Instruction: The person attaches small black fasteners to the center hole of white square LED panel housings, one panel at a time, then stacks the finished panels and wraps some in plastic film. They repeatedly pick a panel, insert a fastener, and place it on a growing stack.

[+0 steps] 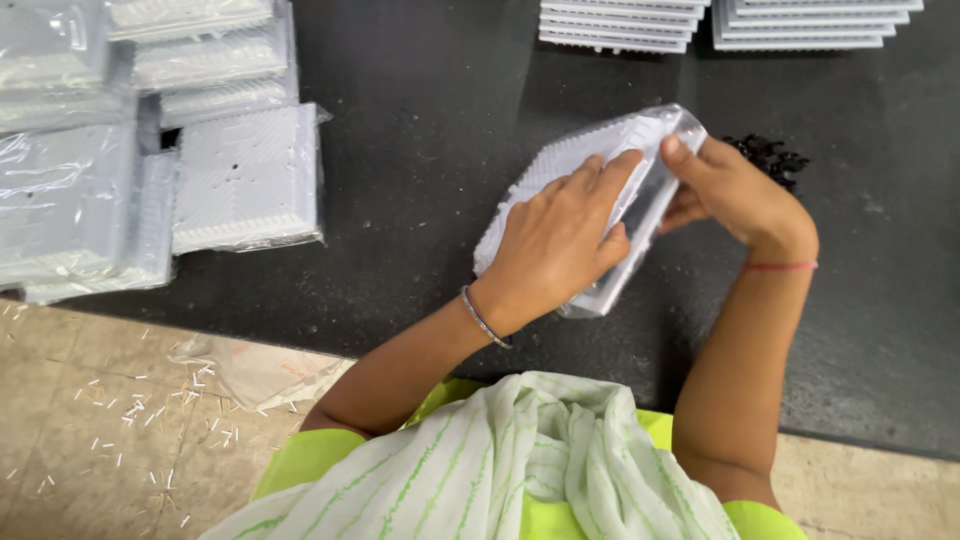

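A white ribbed plastic tray in a clear plastic bag (560, 165) lies tilted on the black table (430, 130). My left hand (560, 240) presses flat on top of the tray, fingers spread toward its far end. My right hand (730, 190) grips the bag's open end at the tray's upper right corner, thumb on the plastic. Both hands hold the same bagged tray.
Bagged white trays (245, 175) are stacked at the left of the table. Unbagged white trays (620, 25) stand in two stacks at the far edge. A small heap of black pieces (770, 155) lies behind my right hand. A loose clear bag (255, 370) and small white bits lie on the floor.
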A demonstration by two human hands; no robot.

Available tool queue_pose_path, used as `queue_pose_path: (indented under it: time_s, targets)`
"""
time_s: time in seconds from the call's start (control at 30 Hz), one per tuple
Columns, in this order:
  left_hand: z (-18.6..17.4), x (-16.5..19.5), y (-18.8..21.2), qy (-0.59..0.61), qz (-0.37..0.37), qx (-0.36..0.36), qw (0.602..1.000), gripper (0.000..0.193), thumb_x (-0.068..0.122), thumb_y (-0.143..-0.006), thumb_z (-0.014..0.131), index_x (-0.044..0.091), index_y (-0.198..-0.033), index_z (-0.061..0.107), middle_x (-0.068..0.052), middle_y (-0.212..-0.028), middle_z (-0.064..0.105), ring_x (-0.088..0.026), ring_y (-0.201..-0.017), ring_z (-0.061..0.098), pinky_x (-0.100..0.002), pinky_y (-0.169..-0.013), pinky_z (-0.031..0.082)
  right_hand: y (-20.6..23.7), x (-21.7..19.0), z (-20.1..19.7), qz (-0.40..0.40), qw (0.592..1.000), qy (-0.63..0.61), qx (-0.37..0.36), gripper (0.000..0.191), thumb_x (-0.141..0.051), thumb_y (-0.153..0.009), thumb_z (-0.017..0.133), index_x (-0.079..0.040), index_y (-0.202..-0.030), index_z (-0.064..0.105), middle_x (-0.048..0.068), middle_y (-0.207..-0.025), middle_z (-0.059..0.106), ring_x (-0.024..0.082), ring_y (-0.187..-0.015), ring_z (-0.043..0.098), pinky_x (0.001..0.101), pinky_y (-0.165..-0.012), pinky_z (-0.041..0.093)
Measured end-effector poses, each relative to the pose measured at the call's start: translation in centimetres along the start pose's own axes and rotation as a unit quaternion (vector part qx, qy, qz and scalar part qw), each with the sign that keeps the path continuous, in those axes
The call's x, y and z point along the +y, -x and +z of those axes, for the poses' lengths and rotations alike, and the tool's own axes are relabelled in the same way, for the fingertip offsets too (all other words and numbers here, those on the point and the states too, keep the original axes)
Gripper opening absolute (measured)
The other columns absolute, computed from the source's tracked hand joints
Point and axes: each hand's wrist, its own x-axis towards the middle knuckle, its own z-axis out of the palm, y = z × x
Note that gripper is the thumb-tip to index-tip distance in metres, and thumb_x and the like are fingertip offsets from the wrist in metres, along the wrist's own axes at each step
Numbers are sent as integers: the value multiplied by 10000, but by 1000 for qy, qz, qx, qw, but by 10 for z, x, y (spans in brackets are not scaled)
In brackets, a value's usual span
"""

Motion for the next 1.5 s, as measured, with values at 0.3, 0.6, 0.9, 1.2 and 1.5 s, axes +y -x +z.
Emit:
queue_pose_path:
  time_s: [0.3,0.6,0.9,1.2,1.5]
  targets:
    - [1,-47,-1,-70,-40,15,997,749,105,-817,677,117,-1523,426,-153,-1266,671,-329,-1095,690,-449,-808,581,-65,29,65,-60,990,-127,-25,568,-481,-1000,514,-100,-1421,506,66,-1258,686,224,-1150,691,399,-958,597]
    - [-41,-97,7,-90,-82,22,992,885,147,-748,745,158,-1550,371,-169,-982,737,-381,-760,712,-476,-651,547,-50,22,96,-318,903,133,255,265,-266,-1098,650,-17,-1186,669,60,-1074,729,154,-972,714,328,-820,577]
    - [-28,-93,-4,-96,-63,12,993,968,185,-731,792,157,-1573,316,-167,-1024,739,-377,-809,719,-458,-644,548,-19,4,114,-463,803,373,-37,186,-154,-991,589,-13,-1050,695,165,-1188,711,337,-1223,614,533,-1179,341]
    - [-4,-81,-1,-111,-53,-5,992,904,137,-731,800,151,-1536,387,-120,-1160,728,-339,-910,719,-433,-664,560,-43,52,142,-336,759,533,164,559,-329,-923,613,20,-1359,587,273,-1407,554,412,-1405,410,630,-1204,157]
    - [21,-86,-8,-130,-73,41,988,827,125,-707,781,113,-1471,463,-65,-1193,694,-272,-1042,663,-440,-757,529,-50,55,92,-195,832,468,224,818,-419,-955,621,96,-1540,373,230,-1638,287,394,-1517,165,799,-1062,9]
